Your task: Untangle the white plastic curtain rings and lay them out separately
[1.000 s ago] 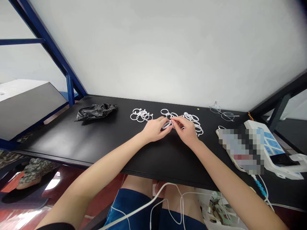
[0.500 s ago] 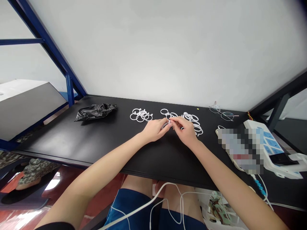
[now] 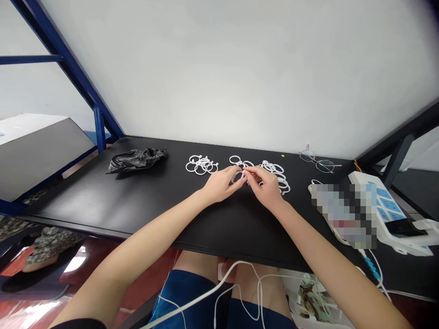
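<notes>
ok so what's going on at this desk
A person's left hand and right hand meet over the black desk, both pinching at a white ring. More rings lie around them: one cluster to the left, others beyond the hands and beside the right one. A crumpled black bag lies farther left.

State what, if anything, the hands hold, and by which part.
A white ring, pinched at its right side by the left hand and right hand; finer detail is hidden.

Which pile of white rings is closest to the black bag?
The leftmost pile, right of the black bag. A gap separates it from the other rings, which are farther right, some partly hidden by the right hand.
</notes>
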Tool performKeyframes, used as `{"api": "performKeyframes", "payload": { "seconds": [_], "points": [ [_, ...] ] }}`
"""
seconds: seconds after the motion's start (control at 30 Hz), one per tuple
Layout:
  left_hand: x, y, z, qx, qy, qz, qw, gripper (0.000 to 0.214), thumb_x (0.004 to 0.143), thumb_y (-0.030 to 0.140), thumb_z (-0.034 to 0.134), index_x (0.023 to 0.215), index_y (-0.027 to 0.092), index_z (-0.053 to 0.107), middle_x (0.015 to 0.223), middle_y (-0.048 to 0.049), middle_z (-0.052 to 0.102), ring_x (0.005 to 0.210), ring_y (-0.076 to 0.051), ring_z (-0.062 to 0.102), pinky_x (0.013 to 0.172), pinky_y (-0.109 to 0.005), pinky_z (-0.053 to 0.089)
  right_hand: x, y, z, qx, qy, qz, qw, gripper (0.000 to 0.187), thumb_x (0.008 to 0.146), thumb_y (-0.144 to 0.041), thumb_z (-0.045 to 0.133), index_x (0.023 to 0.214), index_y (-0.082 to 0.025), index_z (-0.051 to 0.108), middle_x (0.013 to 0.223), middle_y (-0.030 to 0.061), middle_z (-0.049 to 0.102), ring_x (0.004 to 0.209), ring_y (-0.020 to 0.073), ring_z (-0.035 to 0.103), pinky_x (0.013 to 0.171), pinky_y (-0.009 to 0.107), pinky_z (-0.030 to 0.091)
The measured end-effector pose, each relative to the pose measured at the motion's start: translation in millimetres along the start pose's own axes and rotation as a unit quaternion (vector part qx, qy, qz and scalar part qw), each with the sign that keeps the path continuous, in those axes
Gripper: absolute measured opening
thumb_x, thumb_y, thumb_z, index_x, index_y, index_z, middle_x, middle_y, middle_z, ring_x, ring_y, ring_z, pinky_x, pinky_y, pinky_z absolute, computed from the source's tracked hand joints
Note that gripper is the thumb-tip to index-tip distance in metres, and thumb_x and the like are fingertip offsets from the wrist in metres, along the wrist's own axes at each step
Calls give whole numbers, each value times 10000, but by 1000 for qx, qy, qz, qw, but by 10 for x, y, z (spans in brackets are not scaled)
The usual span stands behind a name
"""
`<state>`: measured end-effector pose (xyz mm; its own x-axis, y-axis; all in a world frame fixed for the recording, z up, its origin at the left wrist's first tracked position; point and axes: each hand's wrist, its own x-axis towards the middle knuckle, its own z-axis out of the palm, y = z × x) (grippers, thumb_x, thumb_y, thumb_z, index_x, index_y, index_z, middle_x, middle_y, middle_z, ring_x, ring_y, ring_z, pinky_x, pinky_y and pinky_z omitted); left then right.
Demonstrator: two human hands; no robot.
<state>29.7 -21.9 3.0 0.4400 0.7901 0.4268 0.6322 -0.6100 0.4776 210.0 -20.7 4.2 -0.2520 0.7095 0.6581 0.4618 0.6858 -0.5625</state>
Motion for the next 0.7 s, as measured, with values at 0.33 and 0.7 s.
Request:
{"api": "performKeyframes", "payload": {
  "seconds": [0.33, 0.7],
  "points": [
    [10, 8, 18, 31, -7, 4, 999, 344, 958, 424, 466, 1242, 231, 451, 1112, -41, 572, 768, -118, 597, 565, -213, 412, 8, -17, -3, 10, -9, -8, 1000, 170, 939, -298, 525, 960, -212, 669, 833, 43, 673, 599, 128, 603, 528, 268, 526],
    [4, -29, 20, 32, -20, 12, 999, 364, 919, 299, 499, 1267, 222, 421, 1201, -67, 538, 829, -134, 592, 584, -221, 447, -15, 22, 18, 3, -25, -4, 1000, 108, 848, -283, 642, 936, -221, 649, 784, 19, 646, 518, 113, 549, 507, 280, 514]
  ]
}}
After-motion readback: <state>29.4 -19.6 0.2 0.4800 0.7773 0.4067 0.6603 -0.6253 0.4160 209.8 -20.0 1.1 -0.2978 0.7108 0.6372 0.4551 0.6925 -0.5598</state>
